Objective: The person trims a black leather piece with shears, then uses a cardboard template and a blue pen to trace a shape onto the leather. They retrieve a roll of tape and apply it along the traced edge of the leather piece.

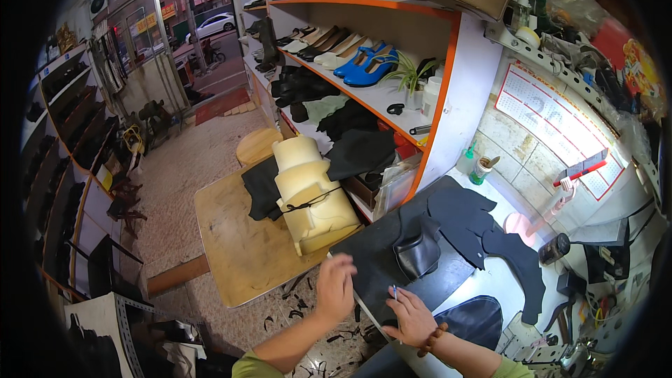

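Observation:
My left hand (336, 286) is raised beside the left edge of a black cutting mat (370, 268), its fingers blurred and bent; whether it holds something cannot be told. My right hand (409, 315), with a beaded bracelet at the wrist, grips a slim pen-like tool (395, 291) over the mat's near part. Just beyond it lies a folded piece of black leather (417, 252). Flat black cut pieces (462, 220) overlap further back, and a curved black piece (517, 268) lies to the right. A dark, shiny round-edged piece (470, 320) is near my right forearm.
A wooden table (236, 241) at left bears a roll of cream material (317, 205) tied with black cord. Shelves of shoes (362, 65) rise behind. A green glue jar (480, 170), a pink stand (520, 228) and a dark jar (554, 249) line the wall. Black scraps litter the floor.

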Tool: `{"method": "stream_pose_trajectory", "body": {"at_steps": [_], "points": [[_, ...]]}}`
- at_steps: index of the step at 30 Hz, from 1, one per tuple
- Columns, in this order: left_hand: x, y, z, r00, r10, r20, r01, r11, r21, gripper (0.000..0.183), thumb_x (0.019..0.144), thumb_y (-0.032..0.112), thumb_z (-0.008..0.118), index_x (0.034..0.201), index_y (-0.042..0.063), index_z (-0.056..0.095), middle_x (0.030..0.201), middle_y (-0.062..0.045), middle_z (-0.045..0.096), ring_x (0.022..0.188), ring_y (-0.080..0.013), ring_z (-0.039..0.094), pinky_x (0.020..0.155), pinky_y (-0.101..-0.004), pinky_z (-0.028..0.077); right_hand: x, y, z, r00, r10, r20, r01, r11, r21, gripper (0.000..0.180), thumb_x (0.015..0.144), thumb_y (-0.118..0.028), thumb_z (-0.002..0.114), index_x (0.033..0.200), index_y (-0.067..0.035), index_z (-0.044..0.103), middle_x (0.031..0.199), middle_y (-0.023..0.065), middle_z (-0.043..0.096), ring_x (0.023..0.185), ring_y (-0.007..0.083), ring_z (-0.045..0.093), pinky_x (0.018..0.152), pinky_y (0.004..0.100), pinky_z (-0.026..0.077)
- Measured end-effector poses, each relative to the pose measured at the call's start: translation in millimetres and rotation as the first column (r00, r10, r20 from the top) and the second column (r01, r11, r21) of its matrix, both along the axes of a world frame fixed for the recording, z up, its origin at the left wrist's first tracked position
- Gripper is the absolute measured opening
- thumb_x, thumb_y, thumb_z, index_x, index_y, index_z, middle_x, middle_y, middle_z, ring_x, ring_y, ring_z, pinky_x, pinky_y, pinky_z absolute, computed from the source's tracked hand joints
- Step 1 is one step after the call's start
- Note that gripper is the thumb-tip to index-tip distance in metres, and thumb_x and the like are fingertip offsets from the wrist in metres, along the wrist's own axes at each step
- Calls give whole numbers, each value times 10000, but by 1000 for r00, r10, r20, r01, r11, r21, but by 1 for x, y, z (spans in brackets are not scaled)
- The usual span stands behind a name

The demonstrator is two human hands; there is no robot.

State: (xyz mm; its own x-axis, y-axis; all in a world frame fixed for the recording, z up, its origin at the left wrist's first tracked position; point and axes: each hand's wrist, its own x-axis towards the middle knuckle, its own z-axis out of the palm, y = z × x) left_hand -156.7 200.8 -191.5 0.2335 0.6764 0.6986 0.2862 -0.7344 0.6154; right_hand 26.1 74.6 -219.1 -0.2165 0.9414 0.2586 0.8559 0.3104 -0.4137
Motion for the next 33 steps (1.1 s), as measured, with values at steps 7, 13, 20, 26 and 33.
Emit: {"method": "stream_pose_trajectory", "body": {"at_steps": [7,13,20,26,33], "points": [[55,147,6,983,36,-181,-71,979,-189,161,823,150,674,934,59,600,892,-103,600,876,-310,594,732,-400,477,-8,8,-5,984,-30,176,34,999,-22,653,760,-458,713,1239,-54,532,1388,158,473,1305,302,426,1089,463,315],[142,230,-2,867,59,-495,-158,974,-161,345,809,359,693,1024,89,684,937,-103,666,879,-295,645,783,-422,511,-7,12,3,978,-19,206,29,999,-44,668,735,-458,725,1242,-70,529,1365,152,492,1290,296,444,1075,459,331],[164,287,-1,983,77,-168,-136,919,-371,288,846,363,666,930,91,710,763,-179,663,756,-353,646,702,-425,499,-3,13,0,990,-13,143,19,999,-40,642,735,-458,725,1222,-80,545,1351,155,502,1277,298,462,1063,465,346],[69,266,69,999,48,17,-43,975,-216,244,897,237,640,848,-2,640,655,-114,596,611,-191,554,609,-357,441,-4,9,-5,987,-28,159,27,1000,5,630,748,-466,707,1223,-86,540,1352,156,502,1277,300,458,1067,468,336],[-64,138,194,994,-64,87,77,986,-150,197,934,189,617,926,4,686,771,1,633,725,-74,538,681,-253,446,-8,4,-9,997,-74,10,74,996,44,650,793,-470,696,1258,-57,506,1358,170,496,1309,299,430,1096,469,302]]}}
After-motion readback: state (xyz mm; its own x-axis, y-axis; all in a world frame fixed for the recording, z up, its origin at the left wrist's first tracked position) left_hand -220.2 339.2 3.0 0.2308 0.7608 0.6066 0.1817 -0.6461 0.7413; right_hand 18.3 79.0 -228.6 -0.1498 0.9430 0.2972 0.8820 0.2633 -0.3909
